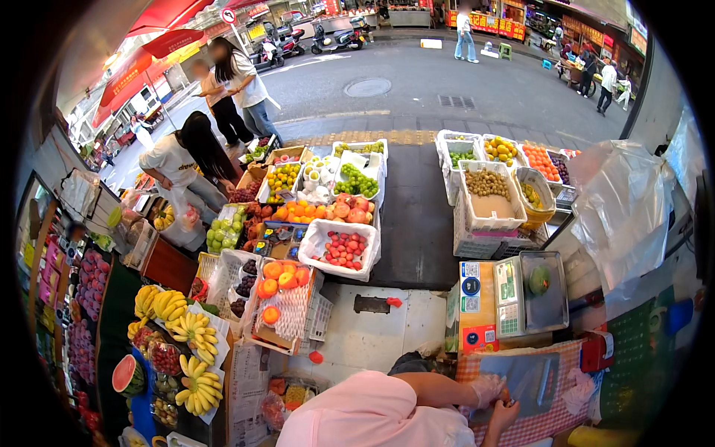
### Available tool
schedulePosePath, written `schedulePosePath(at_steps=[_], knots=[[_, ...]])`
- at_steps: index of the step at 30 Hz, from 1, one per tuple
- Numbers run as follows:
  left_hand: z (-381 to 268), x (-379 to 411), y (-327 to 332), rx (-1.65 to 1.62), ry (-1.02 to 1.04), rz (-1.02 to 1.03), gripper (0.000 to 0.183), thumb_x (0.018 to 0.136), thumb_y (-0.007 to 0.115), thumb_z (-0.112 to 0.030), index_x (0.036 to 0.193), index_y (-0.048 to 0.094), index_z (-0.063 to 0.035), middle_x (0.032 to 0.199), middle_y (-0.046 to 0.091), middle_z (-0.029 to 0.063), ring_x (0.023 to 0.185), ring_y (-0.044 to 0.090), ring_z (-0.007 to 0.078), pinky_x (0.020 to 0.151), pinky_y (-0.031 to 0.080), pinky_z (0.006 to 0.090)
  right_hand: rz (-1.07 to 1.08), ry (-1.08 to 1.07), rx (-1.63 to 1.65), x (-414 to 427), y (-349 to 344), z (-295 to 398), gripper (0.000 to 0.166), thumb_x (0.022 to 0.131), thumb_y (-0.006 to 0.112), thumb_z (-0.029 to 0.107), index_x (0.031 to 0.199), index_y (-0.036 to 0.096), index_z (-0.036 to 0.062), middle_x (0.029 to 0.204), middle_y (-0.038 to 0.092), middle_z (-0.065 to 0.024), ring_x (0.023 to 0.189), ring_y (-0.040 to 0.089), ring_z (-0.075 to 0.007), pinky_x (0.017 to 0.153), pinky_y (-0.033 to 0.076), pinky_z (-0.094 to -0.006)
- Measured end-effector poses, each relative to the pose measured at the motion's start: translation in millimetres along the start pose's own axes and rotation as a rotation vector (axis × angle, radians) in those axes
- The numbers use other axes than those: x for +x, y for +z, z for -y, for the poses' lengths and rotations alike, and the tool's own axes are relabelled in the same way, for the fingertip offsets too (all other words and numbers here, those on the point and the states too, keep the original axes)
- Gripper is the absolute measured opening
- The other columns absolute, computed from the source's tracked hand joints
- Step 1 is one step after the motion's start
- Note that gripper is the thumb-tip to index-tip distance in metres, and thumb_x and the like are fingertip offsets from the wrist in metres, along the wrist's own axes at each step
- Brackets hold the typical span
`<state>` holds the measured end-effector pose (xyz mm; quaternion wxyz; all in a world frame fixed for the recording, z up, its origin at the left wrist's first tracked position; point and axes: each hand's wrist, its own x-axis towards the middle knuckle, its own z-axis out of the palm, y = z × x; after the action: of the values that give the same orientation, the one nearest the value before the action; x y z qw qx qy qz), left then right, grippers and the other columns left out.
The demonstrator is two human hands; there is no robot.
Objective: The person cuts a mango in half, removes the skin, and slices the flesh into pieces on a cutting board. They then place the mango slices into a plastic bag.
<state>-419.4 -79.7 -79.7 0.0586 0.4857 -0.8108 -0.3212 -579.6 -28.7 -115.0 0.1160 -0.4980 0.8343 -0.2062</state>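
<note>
My left hand, in a thin clear plastic glove, meets my bare right hand above a side table. Their fingers close together around a small brownish thing, mostly hidden, whose kind I cannot tell. Under them lies a bluish translucent board or sheet on a red-and-white checked cloth. A crumpled pink cloth or bag lies to the right of the board. Beyond it stands a red box. A weighing scale carries a green round fruit on its metal tray.
Fruit crates flank the dark walkway, among them a white crate of red fruit. Bananas and a cut watermelon lie at left. A person bends over the display. Clear plastic bags hang at right.
</note>
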Motion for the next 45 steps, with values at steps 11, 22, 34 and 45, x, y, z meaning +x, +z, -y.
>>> schedulePosePath(at_steps=[11,22,34,45], knots=[[8.7,6.7,23.0,0.028,0.054,-0.086,0.083,0.075,0.075,-0.026,0.143,0.045,0.0094,0.115,0.062,0.0244,0.102,0.066,0.0381,0.079,0.057,0.0463,0.107,0.031,-0.064,7.4,-11.9,6.0,0.027,0.074,0.078,0.019,0.076,0.067,-0.0056,0.071,0.069,-0.0226,0.068,0.069,-0.0399,0.066,0.053,-0.0510],[4.3,-1.9,22.1,0.047,-0.024,-0.107,0.080,0.072,0.079,-0.025,0.139,0.049,0.0082,0.111,0.063,0.0218,0.098,0.069,0.0336,0.073,0.057,0.0438,0.112,0.018,-0.073,8.3,-15.7,22.7,0.031,0.074,0.078,0.021,0.071,0.067,-0.0075,0.068,0.067,-0.0254,0.065,0.068,-0.0424,0.066,0.052,-0.0521],[6.2,-10.3,12.9,0.036,-0.057,-0.086,0.106,0.062,0.089,-0.038,0.143,0.043,0.0114,0.118,0.061,0.0254,0.102,0.068,0.0364,0.081,0.058,0.0452,0.107,0.128,0.109,11.2,12.3,-26.2,0.028,0.075,0.077,0.016,0.085,0.064,-0.0057,0.081,0.072,-0.0181,0.069,0.068,-0.0299,0.066,0.051,-0.0461],[5.5,-13.5,15.2,-0.068,-0.069,-0.108,0.108,0.061,0.091,-0.034,0.144,0.040,0.0113,0.120,0.060,0.0264,0.109,0.065,0.0406,0.089,0.055,0.0469,0.050,0.043,0.082,-12.2,4.2,-26.8,0.027,0.085,0.078,0.020,0.085,0.063,-0.0028,0.075,0.068,-0.0114,0.064,0.063,-0.0269,0.064,0.052,-0.0450]])
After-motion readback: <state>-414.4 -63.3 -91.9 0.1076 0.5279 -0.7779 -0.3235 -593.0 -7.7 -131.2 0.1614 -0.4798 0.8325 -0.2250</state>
